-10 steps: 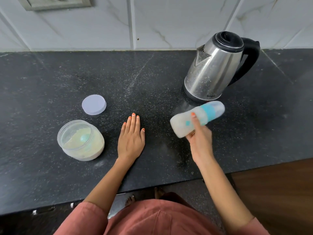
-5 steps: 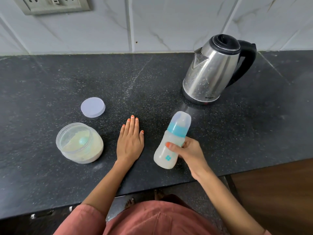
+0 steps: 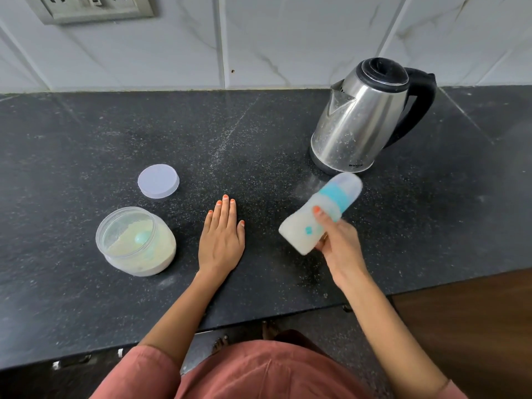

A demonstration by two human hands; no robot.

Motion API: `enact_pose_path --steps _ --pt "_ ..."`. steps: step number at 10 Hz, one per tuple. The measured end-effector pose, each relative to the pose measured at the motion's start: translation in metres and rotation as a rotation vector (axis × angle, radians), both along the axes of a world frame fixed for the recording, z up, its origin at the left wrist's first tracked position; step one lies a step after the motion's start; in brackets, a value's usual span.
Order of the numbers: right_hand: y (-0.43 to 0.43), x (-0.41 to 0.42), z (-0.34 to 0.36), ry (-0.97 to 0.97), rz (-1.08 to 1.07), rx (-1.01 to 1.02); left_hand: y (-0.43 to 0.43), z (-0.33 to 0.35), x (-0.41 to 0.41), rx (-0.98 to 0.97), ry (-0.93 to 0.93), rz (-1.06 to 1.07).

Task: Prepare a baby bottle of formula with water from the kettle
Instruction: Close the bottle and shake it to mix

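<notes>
My right hand grips a capped baby bottle holding milky white liquid. The bottle has a teal collar and a clear cap, is blurred by motion and tilts up to the right above the black counter. A steel kettle with a black lid and handle stands behind it. My left hand lies flat on the counter, fingers together, holding nothing. Left of it sits an open clear jar of formula powder with a teal scoop inside. The jar's pale lid lies behind the jar.
A tiled wall with a socket plate backs the counter. The counter's front edge runs close to my body, with a wooden floor at the lower right. Powder dust speckles the counter near the kettle.
The bottle has swung from tilted to upright and back to tilted toward the kettle, held in my right hand throughout. My left hand has stayed flat on the counter.
</notes>
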State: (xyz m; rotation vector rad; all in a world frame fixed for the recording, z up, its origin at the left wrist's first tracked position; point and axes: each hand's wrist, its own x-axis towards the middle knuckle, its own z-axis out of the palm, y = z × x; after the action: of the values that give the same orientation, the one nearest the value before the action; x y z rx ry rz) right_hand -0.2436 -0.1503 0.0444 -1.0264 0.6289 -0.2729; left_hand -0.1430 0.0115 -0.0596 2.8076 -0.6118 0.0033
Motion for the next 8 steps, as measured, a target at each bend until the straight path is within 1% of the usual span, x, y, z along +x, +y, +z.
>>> enact_pose_path --steps 1,2,3,4,5,6,7,8 --pt "0.006 0.005 -0.001 -0.043 -0.101 0.042 0.0 -0.001 0.0 0.003 0.003 -0.002" --pt "0.022 -0.008 -0.005 0.079 0.266 -0.217 0.0 0.0 0.001 -0.002 0.002 -0.004" --pt "0.017 -0.007 -0.003 0.052 0.291 -0.2 0.0 0.0 0.0 0.003 0.0 -0.001" --pt "0.005 0.009 0.001 -0.043 -0.015 0.052 0.0 -0.001 0.0 0.003 -0.004 -0.005" --pt "0.01 0.008 -0.003 -0.013 0.037 -0.012 0.0 0.0 0.0 0.005 -0.004 -0.004" --pt "0.022 -0.008 -0.007 0.093 0.38 -0.237 0.0 0.0 0.0 0.011 -0.006 -0.004" --pt "0.013 -0.004 -0.002 0.043 0.27 -0.147 0.0 0.0 0.0 0.005 -0.005 -0.003" --pt "0.002 0.012 0.002 -0.047 -0.074 0.096 0.0 0.0 0.0 0.009 -0.011 -0.006"
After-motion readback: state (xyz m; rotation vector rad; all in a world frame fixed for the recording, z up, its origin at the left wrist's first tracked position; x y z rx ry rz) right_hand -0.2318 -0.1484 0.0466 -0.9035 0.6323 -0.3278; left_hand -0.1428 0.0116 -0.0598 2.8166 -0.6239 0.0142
